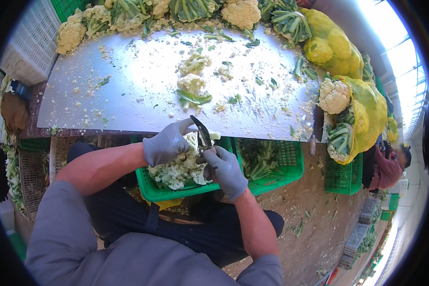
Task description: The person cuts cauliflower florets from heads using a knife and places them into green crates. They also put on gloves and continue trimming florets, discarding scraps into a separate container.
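My right hand [223, 169], in a grey glove, grips a small knife with a dark curved blade [202, 129] that points up and to the left. My left hand [167, 143], gloved too, is closed around a piece of cauliflower [193, 140] beside the blade; its fingers partly hide the piece. Both hands are above a green plastic crate [153, 193] of cut cauliflower florets [175, 174]. Beyond them, cauliflower pieces [191, 83] and a green leaf [194, 97] lie on the metal-topped table [128, 107] among crumbs.
Cauliflower heads [241, 13] line the table's far edge. Yellow net bags of cauliflower [368, 111] stand at the right, near a large knife [318, 123]. A second green crate [296, 168] holds leaves. White crates [32, 43] are at the left. Another person [388, 168] is at the far right.
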`<state>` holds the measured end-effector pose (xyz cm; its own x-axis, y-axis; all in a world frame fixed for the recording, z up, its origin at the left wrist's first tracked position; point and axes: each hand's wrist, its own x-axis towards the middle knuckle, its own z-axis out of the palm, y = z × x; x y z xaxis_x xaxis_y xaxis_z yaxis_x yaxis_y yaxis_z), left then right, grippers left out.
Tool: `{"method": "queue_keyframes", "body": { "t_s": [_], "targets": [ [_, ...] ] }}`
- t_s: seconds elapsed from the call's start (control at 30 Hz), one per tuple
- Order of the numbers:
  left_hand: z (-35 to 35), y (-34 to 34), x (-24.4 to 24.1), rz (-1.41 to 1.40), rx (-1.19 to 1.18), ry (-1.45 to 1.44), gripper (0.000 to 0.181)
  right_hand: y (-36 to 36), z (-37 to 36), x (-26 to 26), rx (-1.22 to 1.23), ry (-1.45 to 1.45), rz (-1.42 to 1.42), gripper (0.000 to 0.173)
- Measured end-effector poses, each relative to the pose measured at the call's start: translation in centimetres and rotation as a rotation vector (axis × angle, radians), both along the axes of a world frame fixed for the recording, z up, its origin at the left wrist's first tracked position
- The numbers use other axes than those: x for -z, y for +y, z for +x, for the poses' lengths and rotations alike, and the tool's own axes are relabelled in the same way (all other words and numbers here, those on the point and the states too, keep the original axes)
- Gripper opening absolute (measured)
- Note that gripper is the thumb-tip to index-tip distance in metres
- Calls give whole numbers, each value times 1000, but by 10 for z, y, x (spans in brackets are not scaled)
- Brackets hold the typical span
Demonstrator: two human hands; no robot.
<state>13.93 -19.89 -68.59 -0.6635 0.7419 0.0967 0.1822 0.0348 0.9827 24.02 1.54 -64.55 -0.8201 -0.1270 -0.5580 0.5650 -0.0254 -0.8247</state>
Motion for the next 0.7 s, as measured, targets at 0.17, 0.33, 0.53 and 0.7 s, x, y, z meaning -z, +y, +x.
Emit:
{"method": "queue_keyframes", "body": {
  "t_s": [0.17,0.33,0.53,0.7],
  "targets": [
    [12,-6,-19,-417,207,-80,74,30,9,-4,-87,-42,85,24],
    [-44,-7,-69,-807,217,211,39,41,12,-15,-28,9,96,24],
    [-123,-1,-43,-638,-394,681,36,30,-5,-15,-4,74,66,26],
    [-126,13,-30,-807,-355,790,65,11,-19,-9,68,162,154,25]
  ]
}}
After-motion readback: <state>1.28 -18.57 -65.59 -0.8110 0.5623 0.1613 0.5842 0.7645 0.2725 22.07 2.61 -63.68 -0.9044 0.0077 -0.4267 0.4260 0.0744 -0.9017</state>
